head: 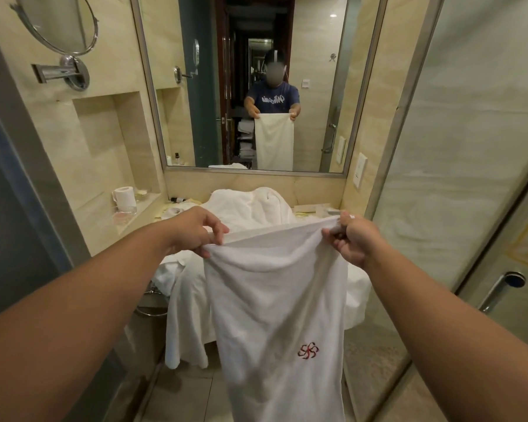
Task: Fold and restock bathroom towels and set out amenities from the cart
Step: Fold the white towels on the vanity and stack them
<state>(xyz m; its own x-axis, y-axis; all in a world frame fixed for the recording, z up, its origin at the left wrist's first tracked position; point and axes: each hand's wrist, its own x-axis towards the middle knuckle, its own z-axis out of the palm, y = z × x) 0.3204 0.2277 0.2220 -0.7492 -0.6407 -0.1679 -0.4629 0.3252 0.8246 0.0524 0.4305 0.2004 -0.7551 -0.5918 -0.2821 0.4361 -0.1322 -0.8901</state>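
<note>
Towel [275, 300] hangs before the tabletop [195, 203], its lower end cut off by the frame. Left hand [192, 229] and right hand [351, 239] each pinch a top corner. Heaped white linen [250, 205] hides most of the tabletop.

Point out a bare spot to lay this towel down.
The towel heap covers the counter's middle, with a small bottle left and a box right. Only the ledge's front edge beside the toilet roll looks bare, and narrow.

White towel [275, 300], red monogram [308, 351]; beige wall tiles [110, 138]
</note>
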